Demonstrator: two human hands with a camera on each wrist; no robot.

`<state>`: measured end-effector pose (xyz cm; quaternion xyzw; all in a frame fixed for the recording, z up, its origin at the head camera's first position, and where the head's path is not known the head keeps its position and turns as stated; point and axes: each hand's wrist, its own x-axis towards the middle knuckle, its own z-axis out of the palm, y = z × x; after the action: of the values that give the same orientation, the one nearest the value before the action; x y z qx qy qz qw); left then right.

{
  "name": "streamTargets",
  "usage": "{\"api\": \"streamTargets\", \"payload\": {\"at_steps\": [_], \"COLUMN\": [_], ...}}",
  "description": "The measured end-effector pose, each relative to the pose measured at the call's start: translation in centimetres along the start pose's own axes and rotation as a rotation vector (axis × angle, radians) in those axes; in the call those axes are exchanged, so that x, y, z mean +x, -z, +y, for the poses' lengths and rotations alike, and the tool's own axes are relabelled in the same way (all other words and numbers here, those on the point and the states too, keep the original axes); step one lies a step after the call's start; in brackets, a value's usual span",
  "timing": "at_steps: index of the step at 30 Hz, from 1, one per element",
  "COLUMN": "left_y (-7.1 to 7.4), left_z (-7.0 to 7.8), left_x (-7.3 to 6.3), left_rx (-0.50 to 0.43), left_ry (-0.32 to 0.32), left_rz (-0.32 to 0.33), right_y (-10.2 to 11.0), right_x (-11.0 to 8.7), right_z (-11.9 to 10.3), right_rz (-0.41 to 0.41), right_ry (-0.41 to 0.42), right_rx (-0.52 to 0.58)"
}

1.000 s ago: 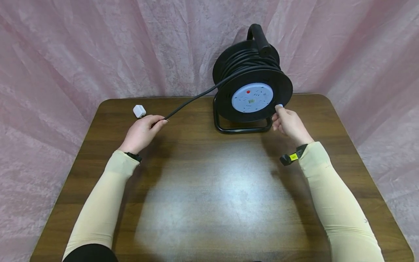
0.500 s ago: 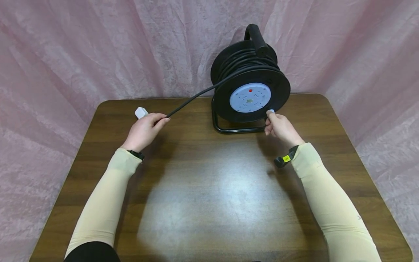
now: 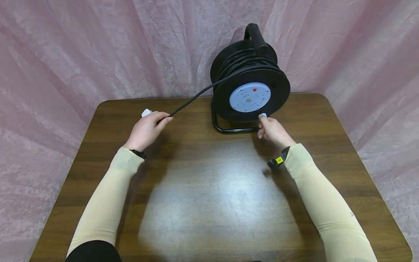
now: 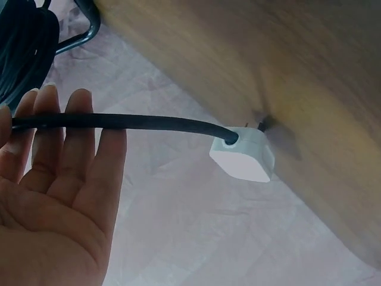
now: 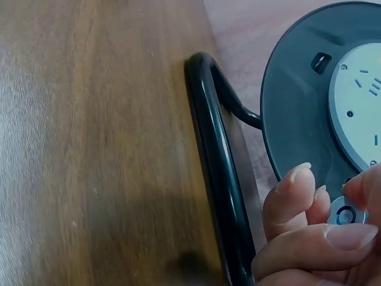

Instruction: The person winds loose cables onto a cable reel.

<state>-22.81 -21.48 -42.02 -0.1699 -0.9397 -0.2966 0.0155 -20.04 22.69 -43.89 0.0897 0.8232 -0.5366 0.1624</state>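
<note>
A black cable reel (image 3: 278, 96) stands at the back of the table, its round pale socket panel (image 3: 242, 103) facing forward. My right hand (image 3: 273, 131) pinches a small pale winding knob (image 5: 344, 213) low on the reel's front disc. From the wound coils a black cable (image 3: 196, 95) stretches left to my left hand (image 3: 145, 131), which holds it between thumb and fingers. Beyond that hand, a white plug (image 4: 244, 158) ends the cable; in the head view the hand partly hides it.
The reel rests on a black tubular frame (image 5: 208, 137) and has a carrying handle (image 3: 256, 38) on top. Wood-grain table (image 3: 209, 174) lies under both arms. A pink curtain (image 3: 114, 47) hangs close behind the table's back edge.
My right hand has moved left and down with the knob, and the reel's front has turned clockwise. My left hand, cable and plug have shifted slightly right.
</note>
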Motion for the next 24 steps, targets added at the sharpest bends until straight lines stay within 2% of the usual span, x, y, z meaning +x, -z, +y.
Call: {"api": "streamTargets", "payload": {"at_steps": [8,13,24], "left_y": [0.3,0.4,-0.1], "left_z": [0.7,0.9,1.0], "left_x": [0.4,0.9,1.0], "left_rx": [0.016,0.017,0.005], "left_ry": [0.001,-0.012,-0.002], "left_rz": [0.029,0.060,0.041], "right_y": [-0.7,-1.3,-3.8], "right_x": [0.2,0.4,1.2], "right_z": [0.0,-0.1,-0.1], "right_rz": [-0.035,-0.056,-0.070], "right_ry": [0.006,0.002,-0.019], "right_rx": [0.052,0.044,0.062]}}
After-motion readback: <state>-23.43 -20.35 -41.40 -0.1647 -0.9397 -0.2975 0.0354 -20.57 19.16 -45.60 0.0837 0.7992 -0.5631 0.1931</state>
